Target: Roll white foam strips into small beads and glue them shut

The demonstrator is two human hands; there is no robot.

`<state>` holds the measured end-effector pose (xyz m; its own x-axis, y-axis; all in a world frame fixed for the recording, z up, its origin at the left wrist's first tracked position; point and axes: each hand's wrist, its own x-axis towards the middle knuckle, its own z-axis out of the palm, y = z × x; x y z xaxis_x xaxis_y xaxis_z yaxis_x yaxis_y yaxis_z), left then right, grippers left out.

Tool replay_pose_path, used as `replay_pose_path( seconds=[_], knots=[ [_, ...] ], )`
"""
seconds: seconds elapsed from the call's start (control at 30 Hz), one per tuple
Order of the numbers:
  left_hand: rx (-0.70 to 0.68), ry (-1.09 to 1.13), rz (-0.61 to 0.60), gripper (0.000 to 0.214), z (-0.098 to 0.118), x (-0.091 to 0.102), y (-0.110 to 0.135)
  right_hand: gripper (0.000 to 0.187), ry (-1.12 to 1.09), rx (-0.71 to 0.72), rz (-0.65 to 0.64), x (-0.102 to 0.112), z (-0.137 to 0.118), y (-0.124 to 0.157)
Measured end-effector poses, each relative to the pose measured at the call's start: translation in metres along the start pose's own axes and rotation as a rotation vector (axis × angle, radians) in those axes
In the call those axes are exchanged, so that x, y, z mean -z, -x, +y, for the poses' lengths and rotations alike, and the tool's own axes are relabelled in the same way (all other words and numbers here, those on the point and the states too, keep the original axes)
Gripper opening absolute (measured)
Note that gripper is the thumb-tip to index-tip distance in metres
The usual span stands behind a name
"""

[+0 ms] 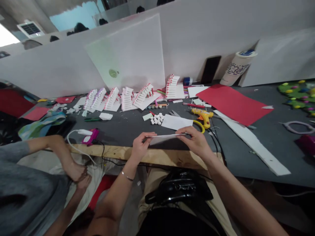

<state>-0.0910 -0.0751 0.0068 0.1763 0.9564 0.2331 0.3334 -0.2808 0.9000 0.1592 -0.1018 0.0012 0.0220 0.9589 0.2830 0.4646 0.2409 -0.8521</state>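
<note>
Between my two hands a sheet of white paper [164,138] is held nearly edge-on, just above the table's wooden front edge. My left hand [142,144] pinches its left end between thumb and fingers. At the right end, my right hand [194,140] grips it the same way. Just beyond lies another white paper piece [177,122], partly over a pair of scissors with a yellow handle [199,126]. A cluster of small white balls [157,119] sits to its left. A yellow glue gun [203,115] rests on the right, near my right hand.
Several small white stair-like paper models [127,98] line the back, against a white partition [197,29]. To the right are a red sheet [236,101], a long white strip [256,144] and a cup [237,68]. A co-worker's arm [59,154] and a purple power socket [90,136] are left.
</note>
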Motion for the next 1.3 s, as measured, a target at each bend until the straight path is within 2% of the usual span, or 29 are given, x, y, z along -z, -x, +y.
replay_pose_path(
  seconds=[0.1, 0.2, 0.33, 0.47, 0.67, 0.77, 1.0, 1.3],
  knots=[
    [-0.298, -0.235, -0.072, 0.019, -0.002, 0.010, 0.006, 0.020, 0.212, 0.272, -0.026, 0.011, 0.007, 0.013],
    [-0.373, -0.459, -0.191, 0.021, -0.015, 0.011, 0.018, 0.028, 0.402, 0.352, -0.134, 0.010, 0.023, 0.033],
    [-0.261, -0.579, -0.324, 0.017, -0.027, 0.004, 0.027, 0.028, 0.485, 0.386, -0.189, 0.001, 0.043, 0.051],
    [-0.142, -0.565, -0.312, 0.015, -0.027, 0.002, 0.024, 0.024, 0.498, 0.315, -0.153, 0.000, 0.049, 0.049],
    [0.012, -0.615, -0.299, 0.020, -0.026, 0.000, 0.015, 0.035, 0.462, 0.176, -0.116, 0.003, 0.045, 0.038],
    [0.036, -0.650, -0.300, 0.024, -0.025, -0.002, 0.013, 0.038, 0.499, 0.123, -0.108, -0.001, 0.043, 0.039],
    [0.061, -0.658, -0.275, 0.037, -0.022, -0.007, 0.010, 0.044, 0.640, 0.059, 0.001, -0.007, 0.043, 0.050],
    [0.100, -0.633, -0.216, 0.025, -0.017, -0.005, 0.019, 0.044, 0.659, 0.031, 0.021, -0.007, 0.042, 0.048]
  ],
)
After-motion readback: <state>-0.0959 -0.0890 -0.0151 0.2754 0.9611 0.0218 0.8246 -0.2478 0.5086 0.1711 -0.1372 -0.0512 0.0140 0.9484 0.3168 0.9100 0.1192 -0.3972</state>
